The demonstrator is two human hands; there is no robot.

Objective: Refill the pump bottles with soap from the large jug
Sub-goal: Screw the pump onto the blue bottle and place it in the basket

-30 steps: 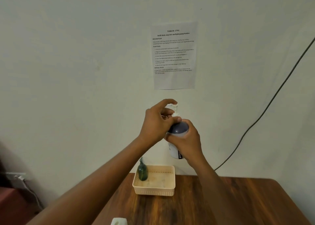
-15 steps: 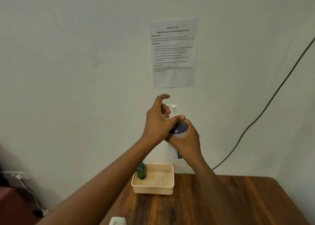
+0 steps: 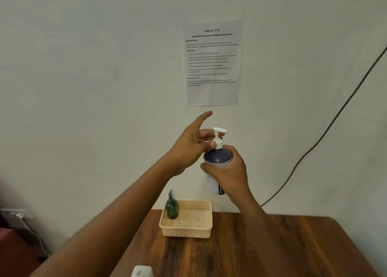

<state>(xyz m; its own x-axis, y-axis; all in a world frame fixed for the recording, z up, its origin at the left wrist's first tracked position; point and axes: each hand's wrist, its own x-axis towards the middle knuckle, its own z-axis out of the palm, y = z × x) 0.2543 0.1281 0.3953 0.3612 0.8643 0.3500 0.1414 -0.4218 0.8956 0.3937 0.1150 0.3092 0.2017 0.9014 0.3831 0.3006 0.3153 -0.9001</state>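
Observation:
I hold a white pump bottle (image 3: 217, 157), dark with soap at its shoulder, upright in the air above the table. My right hand (image 3: 232, 176) grips its body from the right. My left hand (image 3: 188, 148) pinches the collar of the white pump head (image 3: 218, 131) between thumb and fingers, with the index finger stretched upward. A small dark green pump bottle (image 3: 172, 207) stands in the left corner of a beige basket (image 3: 188, 230). The white top of the large jug (image 3: 142, 271) shows at the bottom edge.
The basket sits at the back of a brown wooden table (image 3: 272, 251) against a pale wall. A printed task sheet (image 3: 212, 63) hangs on the wall above. A dark cable (image 3: 335, 119) runs down the wall at right. A wall socket (image 3: 14, 213) with cords is at far left.
My left hand has turned on the pump collar and its index finger has lifted away, so the pump head now shows. The right hand keeps its hold on the bottle.

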